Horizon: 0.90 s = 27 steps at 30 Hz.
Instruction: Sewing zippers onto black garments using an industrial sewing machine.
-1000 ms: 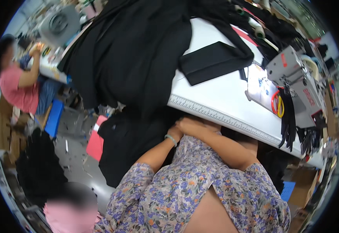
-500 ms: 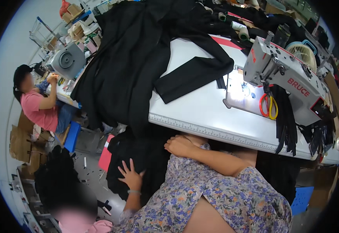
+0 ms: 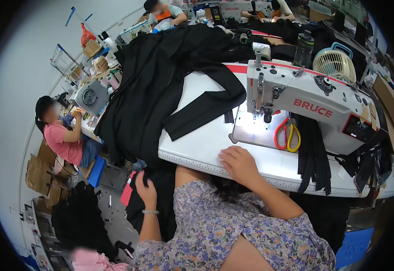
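Over the table's front edge reaches my right hand (image 3: 240, 165), fingers extended and nothing in them. Left of my lap is my left hand (image 3: 147, 192), empty with thumb and fingers apart, in front of dark cloth (image 3: 161, 180) hanging below the table. A black garment (image 3: 143, 90) covers the table's left part, and one sleeve (image 3: 201, 110) lies bent across the white tabletop (image 3: 188, 140). To the right stands a white sewing machine (image 3: 292, 97), its lamp lit at the needle. Scissors (image 3: 288, 135) with red and yellow handles are beside the machine's needle area.
Black fabric strips (image 3: 312, 158) hang over the front edge at right. A fan (image 3: 335, 63) and a dark bottle (image 3: 303, 49) stand behind the machine. A person in pink (image 3: 63, 137) sits at the far left, near a heap of black cloth (image 3: 79, 217) on the floor.
My right hand has risen from my lap to the table's front edge. My left hand has lifted off the dark cloth. The view has tilted up, bringing workers at the back into sight.
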Each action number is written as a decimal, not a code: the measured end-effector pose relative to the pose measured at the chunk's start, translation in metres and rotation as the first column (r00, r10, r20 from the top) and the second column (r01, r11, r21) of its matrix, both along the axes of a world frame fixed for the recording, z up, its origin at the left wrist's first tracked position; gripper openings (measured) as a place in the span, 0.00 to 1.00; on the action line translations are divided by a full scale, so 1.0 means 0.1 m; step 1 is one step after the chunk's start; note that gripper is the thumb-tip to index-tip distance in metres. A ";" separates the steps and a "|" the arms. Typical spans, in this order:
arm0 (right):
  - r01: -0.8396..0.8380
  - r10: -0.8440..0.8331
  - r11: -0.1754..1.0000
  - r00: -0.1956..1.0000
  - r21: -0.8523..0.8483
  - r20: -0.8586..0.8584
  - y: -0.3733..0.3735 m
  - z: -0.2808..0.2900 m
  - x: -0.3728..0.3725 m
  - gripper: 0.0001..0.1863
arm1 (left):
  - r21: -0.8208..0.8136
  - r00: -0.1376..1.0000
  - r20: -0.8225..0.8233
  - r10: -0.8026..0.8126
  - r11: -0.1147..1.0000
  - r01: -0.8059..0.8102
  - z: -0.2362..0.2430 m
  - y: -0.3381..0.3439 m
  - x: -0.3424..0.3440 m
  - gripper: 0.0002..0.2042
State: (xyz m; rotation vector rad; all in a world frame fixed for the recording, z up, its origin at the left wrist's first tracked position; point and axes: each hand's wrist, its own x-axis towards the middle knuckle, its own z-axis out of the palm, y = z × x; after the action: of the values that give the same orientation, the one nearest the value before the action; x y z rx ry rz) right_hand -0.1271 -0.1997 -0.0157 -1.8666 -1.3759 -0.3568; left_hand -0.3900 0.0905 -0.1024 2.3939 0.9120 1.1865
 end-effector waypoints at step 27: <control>0.694 -0.772 0.498 0.628 -0.520 0.098 1.74 -0.24 1.97 0.36 | -0.418 0.403 -0.259 -0.878 0.478 0.773 1.75 -0.19 0.32 0.03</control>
State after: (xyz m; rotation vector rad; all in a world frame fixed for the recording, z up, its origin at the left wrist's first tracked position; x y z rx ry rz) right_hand 0.0701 -0.0254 -0.0400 -2.8504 -0.4760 -0.2567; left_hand -0.3581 0.0716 0.0729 2.3892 -0.1744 0.1005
